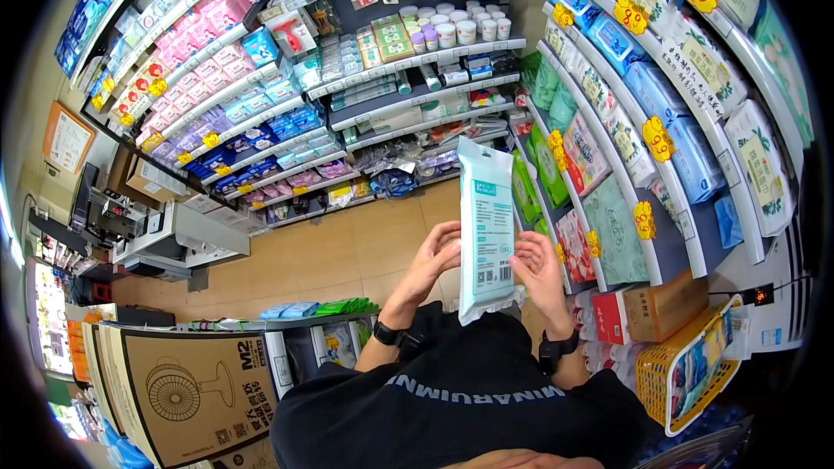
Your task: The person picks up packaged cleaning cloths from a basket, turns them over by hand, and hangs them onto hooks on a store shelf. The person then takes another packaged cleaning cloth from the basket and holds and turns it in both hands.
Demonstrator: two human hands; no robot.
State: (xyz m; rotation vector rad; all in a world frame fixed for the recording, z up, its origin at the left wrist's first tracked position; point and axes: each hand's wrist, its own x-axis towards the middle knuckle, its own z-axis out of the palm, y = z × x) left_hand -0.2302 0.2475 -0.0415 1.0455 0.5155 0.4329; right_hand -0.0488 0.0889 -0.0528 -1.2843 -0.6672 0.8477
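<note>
A flat, pale turquoise and white plastic pack point(488, 226) stands upright between my hands in front of my chest. Its printed side, with small text, a barcode and QR codes, faces me, and a hang hole shows at its top edge. My left hand point(434, 260) grips the pack's left edge with thumb and fingers. On the right edge, my right hand point(540, 271) holds it with the thumb in front; some of its fingers are hidden behind the pack. What is inside the pack cannot be made out. Both wrists wear dark bands.
Shelves with white jars point(446, 34) and boxed goods stand ahead. Tissue and wipe packs fill the right shelf point(643, 234). A yellow basket point(665, 382) with packs sits at lower right. A fan carton point(187, 395) is at lower left, a counter point(187, 239) behind it.
</note>
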